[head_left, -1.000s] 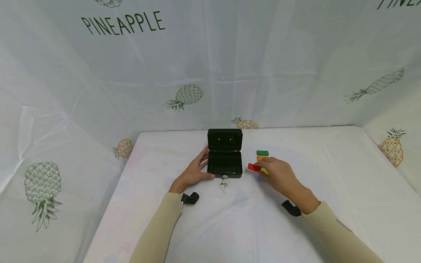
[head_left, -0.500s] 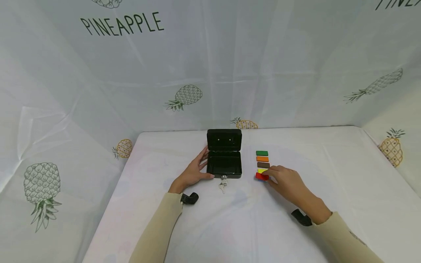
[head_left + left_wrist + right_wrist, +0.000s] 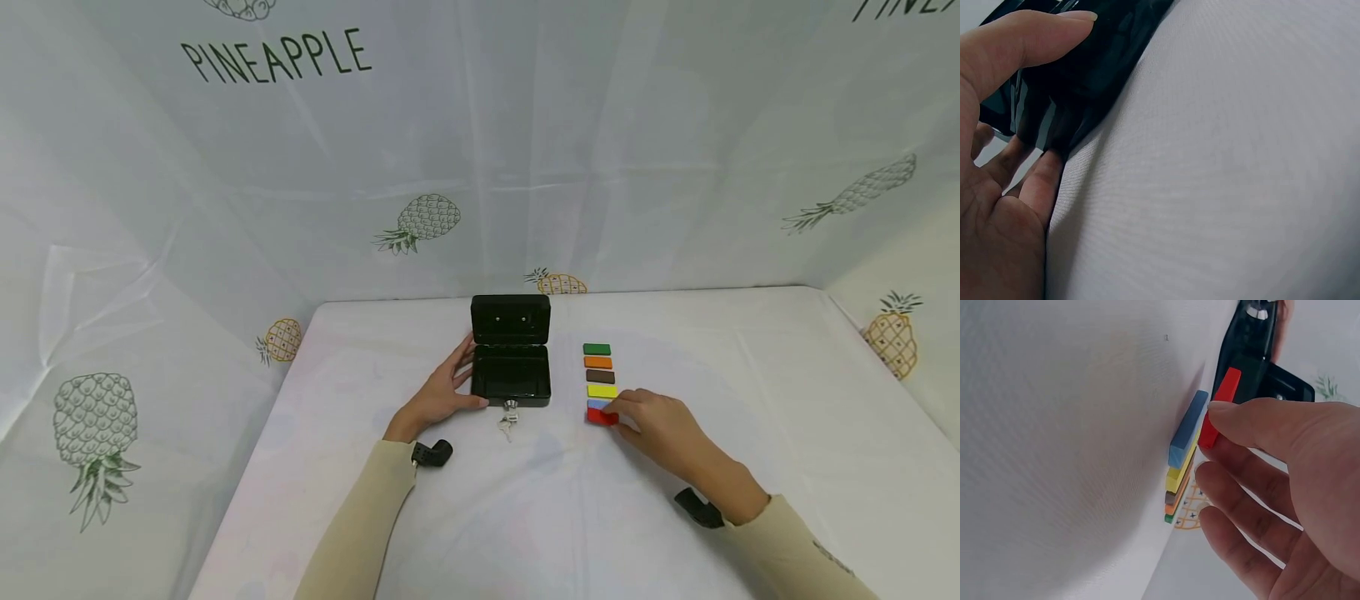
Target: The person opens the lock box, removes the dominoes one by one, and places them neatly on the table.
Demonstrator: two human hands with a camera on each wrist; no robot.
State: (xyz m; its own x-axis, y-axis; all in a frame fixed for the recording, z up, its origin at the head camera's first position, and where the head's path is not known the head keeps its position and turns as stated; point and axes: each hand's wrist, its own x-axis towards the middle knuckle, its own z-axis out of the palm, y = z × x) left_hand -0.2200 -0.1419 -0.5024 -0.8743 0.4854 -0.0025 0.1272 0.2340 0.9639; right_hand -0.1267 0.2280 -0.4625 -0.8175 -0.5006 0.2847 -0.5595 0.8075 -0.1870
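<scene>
My right hand point(image 3: 660, 427) pinches a red wooden block point(image 3: 1229, 384) between thumb and forefinger. In the right wrist view the block is tilted, held just above the blue block point(image 3: 1186, 431), with my other fingers loosely bent. Beyond the blue one, yellow point(image 3: 602, 391), brown point(image 3: 601, 377), orange point(image 3: 598, 362) and green point(image 3: 597, 349) blocks form a column. My left hand point(image 3: 435, 402) rests against the left side of a black cash box point(image 3: 512, 377). Its fingers lie nearly straight along that side, and the thumb touches the front corner.
The cash box stands with its lid point(image 3: 511, 318) raised, left of the blocks. Keys point(image 3: 507, 427) hang from the lock at its front, over the white tablecloth point(image 3: 480, 517). A pineapple-print curtain point(image 3: 600, 167) hangs behind the table.
My right hand has carried the red block from beside the box toward the near end of the column, uncovering the brown, yellow and blue blocks. My left hand has stayed at the box.
</scene>
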